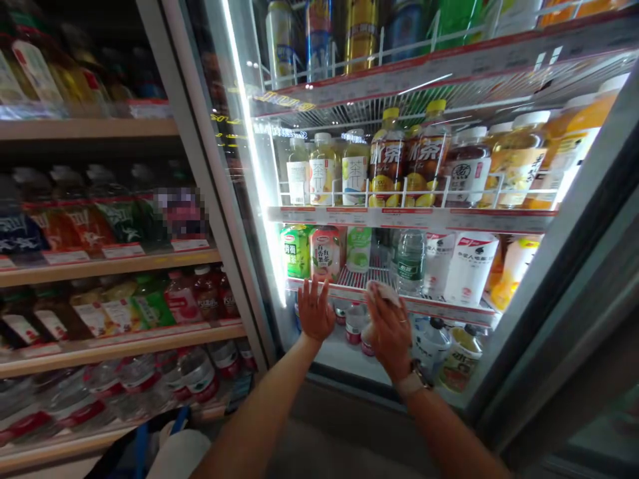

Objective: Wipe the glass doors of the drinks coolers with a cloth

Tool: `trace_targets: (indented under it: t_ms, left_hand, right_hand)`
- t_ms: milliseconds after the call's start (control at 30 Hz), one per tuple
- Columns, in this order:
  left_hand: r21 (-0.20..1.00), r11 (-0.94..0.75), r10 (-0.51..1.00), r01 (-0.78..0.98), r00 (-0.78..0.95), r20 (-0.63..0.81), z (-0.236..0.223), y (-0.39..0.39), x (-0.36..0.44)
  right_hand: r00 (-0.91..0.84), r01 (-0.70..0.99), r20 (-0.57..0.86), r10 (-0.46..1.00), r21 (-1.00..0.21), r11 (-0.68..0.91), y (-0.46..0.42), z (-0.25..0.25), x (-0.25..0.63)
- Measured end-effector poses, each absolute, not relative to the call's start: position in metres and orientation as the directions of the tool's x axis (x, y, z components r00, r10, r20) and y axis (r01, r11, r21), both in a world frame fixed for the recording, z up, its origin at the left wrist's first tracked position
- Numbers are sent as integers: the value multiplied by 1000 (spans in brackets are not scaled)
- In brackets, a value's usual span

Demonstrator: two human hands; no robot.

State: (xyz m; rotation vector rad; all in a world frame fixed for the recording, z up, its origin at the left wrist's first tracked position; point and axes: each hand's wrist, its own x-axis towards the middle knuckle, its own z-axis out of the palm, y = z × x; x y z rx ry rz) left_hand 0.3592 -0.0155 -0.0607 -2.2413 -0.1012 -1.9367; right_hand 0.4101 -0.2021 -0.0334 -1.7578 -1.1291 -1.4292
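Note:
My left hand (pixel 316 311) is raised with its fingers spread, and it seems to lie flat against the glass door of a drinks fridge. Under the palm of my right hand (pixel 392 336) is a white cloth (pixel 384 291), pressed toward the same glass, its top edge showing past the fingertips. Whether it is cloth or paper I cannot make out. Behind my hands, through the glass, stand a red tea carton (pixel 325 254) and a green-labelled water bottle (pixel 410 263). A watch (pixel 422 374) is on my right wrist.
Lit fridge shelves hold bottled teas (pixel 387 159) and, higher up, cans (pixel 362 33). The fridge door's dark frame (pixel 554 266) slants along the right. On the left are wooden shelves (pixel 124 346) with rows of bottles. My knee (pixel 184 456) shows at the bottom left.

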Motion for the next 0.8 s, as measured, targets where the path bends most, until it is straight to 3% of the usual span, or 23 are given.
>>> trace_targets:
  t_ms: [133, 367, 467, 633, 733, 800]
  left_hand:
    - [-83, -985, -61, 152, 148, 987, -60, -16, 359]
    - [-80, -973, -40, 217, 183, 982, -67, -11, 359]
    - [-84, -978, -46, 189, 198, 979, -66, -11, 358]
    - [-94, -981, -66, 169, 165, 984, -60, -14, 357]
    - [-105, -980, -79, 168, 156, 985, -59, -15, 358]
    - [-103, -978, -75, 181, 158, 985, -60, -15, 358]
  right_hand:
    - [-28, 926, 886, 462, 197, -322, -183, -65, 397]
    - [-58, 922, 856, 513, 243, -301, -181, -59, 397]
    - [25, 906, 922, 386, 142, -398, -198, -31, 405]
    - [125, 821, 992, -11, -110, -560, -253, 19, 434]
    - [96, 789, 969, -226, -212, -576, -276, 35, 450]
    - [93, 792, 958, -271, -237, -563, -278, 38, 454]
